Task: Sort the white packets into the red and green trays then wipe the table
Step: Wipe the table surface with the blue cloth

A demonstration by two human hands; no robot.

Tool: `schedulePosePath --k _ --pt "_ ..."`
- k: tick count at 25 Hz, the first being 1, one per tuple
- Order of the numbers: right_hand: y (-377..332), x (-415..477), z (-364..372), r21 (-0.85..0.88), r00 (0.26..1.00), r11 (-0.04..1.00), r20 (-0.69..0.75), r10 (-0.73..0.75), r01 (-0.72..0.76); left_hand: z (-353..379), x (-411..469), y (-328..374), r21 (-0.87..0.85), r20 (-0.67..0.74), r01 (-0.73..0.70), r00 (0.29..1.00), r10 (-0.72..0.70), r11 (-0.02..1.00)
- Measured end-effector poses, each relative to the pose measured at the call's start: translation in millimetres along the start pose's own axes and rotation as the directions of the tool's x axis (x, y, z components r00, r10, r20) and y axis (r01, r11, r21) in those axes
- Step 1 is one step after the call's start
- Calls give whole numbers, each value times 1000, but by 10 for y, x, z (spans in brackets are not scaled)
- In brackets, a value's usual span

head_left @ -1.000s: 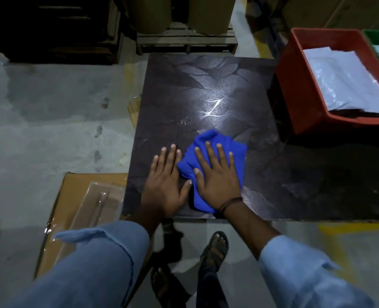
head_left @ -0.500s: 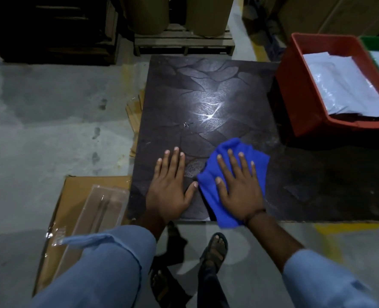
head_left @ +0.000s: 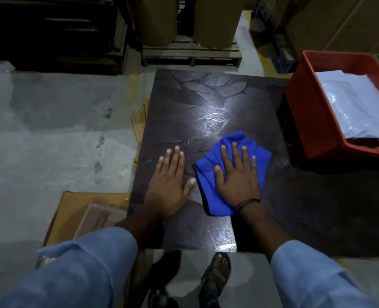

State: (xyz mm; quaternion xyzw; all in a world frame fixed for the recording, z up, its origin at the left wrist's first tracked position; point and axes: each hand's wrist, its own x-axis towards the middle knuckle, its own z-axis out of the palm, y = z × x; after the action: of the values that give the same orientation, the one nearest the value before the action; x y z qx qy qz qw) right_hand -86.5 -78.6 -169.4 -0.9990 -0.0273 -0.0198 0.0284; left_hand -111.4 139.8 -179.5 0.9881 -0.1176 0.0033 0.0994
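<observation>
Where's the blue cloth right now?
Head view, centre: the blue cloth lies on the dark table, pressed under the right hand, beside the left hand.

White packets (head_left: pixel 357 107) lie in red tray (head_left: pixel 313 121); blue cloth (head_left: pixel 208 181) on dark table (head_left: pixel 206 96).

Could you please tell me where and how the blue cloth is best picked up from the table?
Probably pinch the cloth from above at its rumpled far edge: folds rise there, while the rest lies flat on the table under the right hand, pressed down by its straight fingers.
</observation>
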Motion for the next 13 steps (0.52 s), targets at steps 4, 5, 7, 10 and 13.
schedulePosePath --k 4,5,7,10,13 --pt "74 687 58 20 1000 1000 -15 18 -18 -30 655 -130 -16 16 84 996 -84 996" --pt "96 892 72 26 999 999 -17 47 -46 -5 678 -142 -8 1 83 997 -83 997" --pt "108 1335 95 41 997 996 -8 81 -81 19 647 -149 -2 -47 72 996 -72 997" --pt "45 1969 130 59 996 994 19 89 -90 -7 637 -130 -20 -68 71 995 -72 997" --pt "-160 2543 155 77 996 994 52 74 -78 -88 657 -111 -11 -25 74 997 -74 997"
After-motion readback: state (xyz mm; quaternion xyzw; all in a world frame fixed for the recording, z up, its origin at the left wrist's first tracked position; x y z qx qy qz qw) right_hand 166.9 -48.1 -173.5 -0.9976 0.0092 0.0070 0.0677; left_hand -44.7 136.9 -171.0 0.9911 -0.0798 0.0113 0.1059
